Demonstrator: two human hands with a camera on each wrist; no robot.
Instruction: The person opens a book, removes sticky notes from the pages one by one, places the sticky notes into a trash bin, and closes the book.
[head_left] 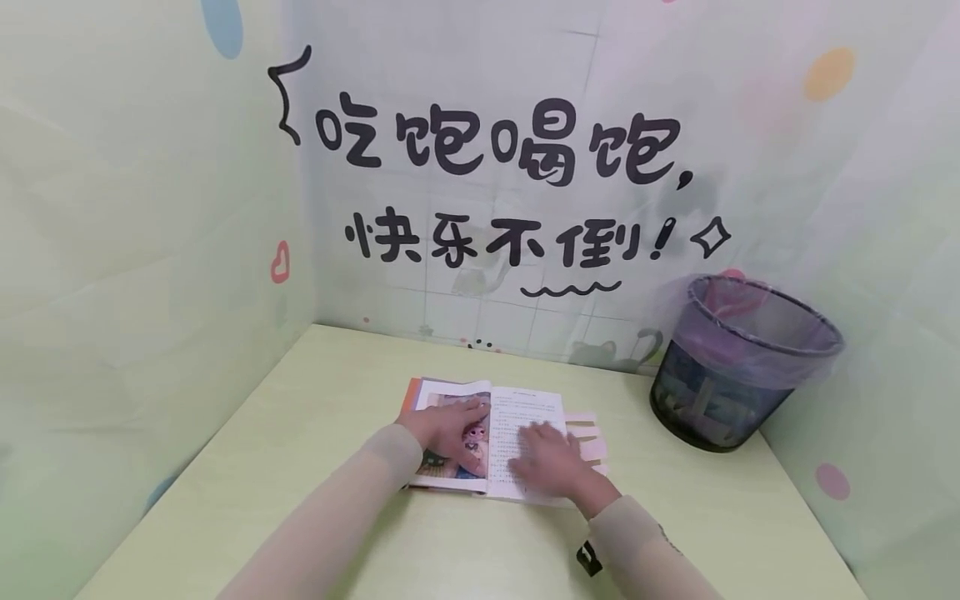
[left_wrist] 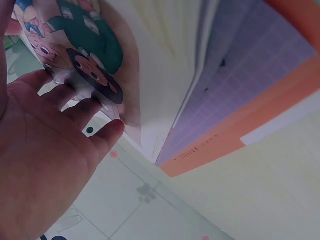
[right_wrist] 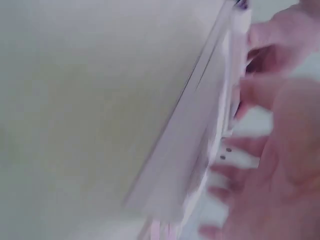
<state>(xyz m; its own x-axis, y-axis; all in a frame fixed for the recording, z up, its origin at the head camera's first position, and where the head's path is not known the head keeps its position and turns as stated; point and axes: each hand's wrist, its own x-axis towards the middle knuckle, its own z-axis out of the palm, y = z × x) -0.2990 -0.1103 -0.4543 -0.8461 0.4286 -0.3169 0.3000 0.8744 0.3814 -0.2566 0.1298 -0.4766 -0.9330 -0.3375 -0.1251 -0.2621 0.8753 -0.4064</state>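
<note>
Book (head_left: 528,408) lying open mid-table, right? How much room's around it?

Yep, open on the pale tabletop (head_left: 480,554). There's a strip of table between its top edge and the back wall (head_left: 465,50), and a wider stretch over to the left wall (head_left: 150,250). Plenty more on the near side, though the forearms cross that bit.

And the right side?

Pink tabs (head_left: 592,446) poke out past the page edge there. Then more table, then the lined bin (head_left: 720,408) near the back right corner, well apart from the book.

What are the hands doing?

Left hand (head_left: 453,429) is laid on the illustrated page, fingers stretched out, not gripping. An orange cover edge (head_left: 412,392) peeks out beyond that page. Right hand (head_left: 551,458) is over the text page, fingers loosely spread, between the middle fold and the tabs. Its wrist view is blurry, so can't tell how firmly it's touching.
</note>
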